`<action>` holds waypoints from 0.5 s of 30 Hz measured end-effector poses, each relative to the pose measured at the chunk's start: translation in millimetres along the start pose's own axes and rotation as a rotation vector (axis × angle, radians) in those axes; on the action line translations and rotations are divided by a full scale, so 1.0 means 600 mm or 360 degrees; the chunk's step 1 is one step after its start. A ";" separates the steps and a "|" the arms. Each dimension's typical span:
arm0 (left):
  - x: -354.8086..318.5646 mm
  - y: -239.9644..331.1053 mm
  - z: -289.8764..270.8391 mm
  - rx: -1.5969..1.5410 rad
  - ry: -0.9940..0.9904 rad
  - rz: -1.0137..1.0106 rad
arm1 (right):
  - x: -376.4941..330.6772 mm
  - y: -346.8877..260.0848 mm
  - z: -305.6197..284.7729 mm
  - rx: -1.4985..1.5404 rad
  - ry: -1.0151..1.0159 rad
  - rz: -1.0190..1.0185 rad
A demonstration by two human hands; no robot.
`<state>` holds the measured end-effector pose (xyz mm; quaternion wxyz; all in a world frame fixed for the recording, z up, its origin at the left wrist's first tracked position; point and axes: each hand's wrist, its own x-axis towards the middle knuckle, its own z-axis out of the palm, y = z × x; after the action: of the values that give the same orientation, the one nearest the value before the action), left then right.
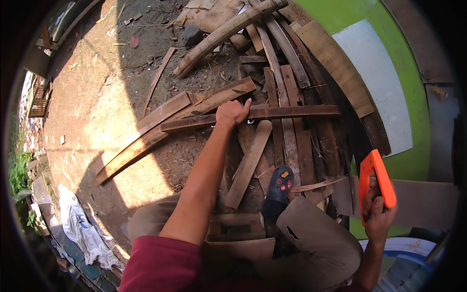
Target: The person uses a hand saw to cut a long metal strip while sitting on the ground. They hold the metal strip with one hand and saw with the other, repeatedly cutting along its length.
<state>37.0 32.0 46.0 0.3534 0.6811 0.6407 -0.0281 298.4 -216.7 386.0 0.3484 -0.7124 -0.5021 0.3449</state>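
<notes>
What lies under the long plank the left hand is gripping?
Under the plank held by the left hand lie other boards crossing beneath it, plus bare dirt at its left end. Whatever sits below those boards is covered.

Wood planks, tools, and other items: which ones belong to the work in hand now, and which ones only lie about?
In use:
- dark plank, gripped by the left hand
- orange saw handle, held in the right hand

Lying about:
- bamboo pole
- white sack
- dark stone

Probably an outdoor woodworking yard: scrap planks (pixel 287 87) on bare dirt (pixel 92 97).
</notes>
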 end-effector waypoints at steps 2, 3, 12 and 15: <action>-0.009 -0.001 0.000 0.0030 0.0032 0.0056 | -0.032 -0.021 0.017 0.0215 0.0066 0.0161; -0.015 -0.005 0.001 0.0045 0.0047 0.0073 | -0.046 -0.033 0.033 0.0324 0.0090 0.0245; -0.052 -0.006 0.011 -0.0096 0.0689 0.0298 | -0.149 0.079 0.190 0.0500 0.0257 0.0087; -0.041 -0.053 0.040 -0.0050 0.0922 0.0181 | -0.133 0.065 0.233 0.0689 0.0222 0.0210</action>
<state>14.3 -3.6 25.8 0.1674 0.6899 0.6761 0.1973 178.6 -282.1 291.7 0.5035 -0.6745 -0.3436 0.4165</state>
